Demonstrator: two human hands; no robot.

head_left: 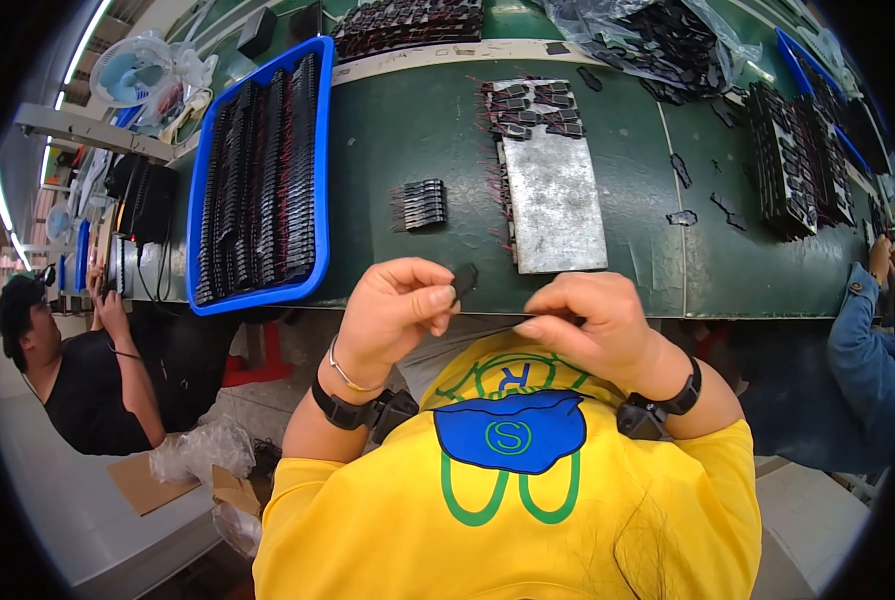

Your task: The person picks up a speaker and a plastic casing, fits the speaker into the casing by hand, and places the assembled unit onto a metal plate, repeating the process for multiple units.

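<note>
My left hand [400,300] is closed in a pinch at the table's near edge, holding a small flat black plastic piece [464,281] between thumb and fingertips. Beside it, my right hand [600,318] is closed too, thumb against fingers. Something dark shows at its fingertips, too small to name. Just beyond the right hand lies a grey metal plate [560,205], its far end covered with several small black parts with red wires [536,106]. A short row of similar black parts [421,205] rests on the green table left of the plate.
A blue tray [322,190] packed with rows of black parts stands at left. Stacked loaded plates [783,165] are at right, near loose black pieces [681,217]. A clear bag of black pieces [658,45] lies at the back. People sit left [98,370] and right [863,330].
</note>
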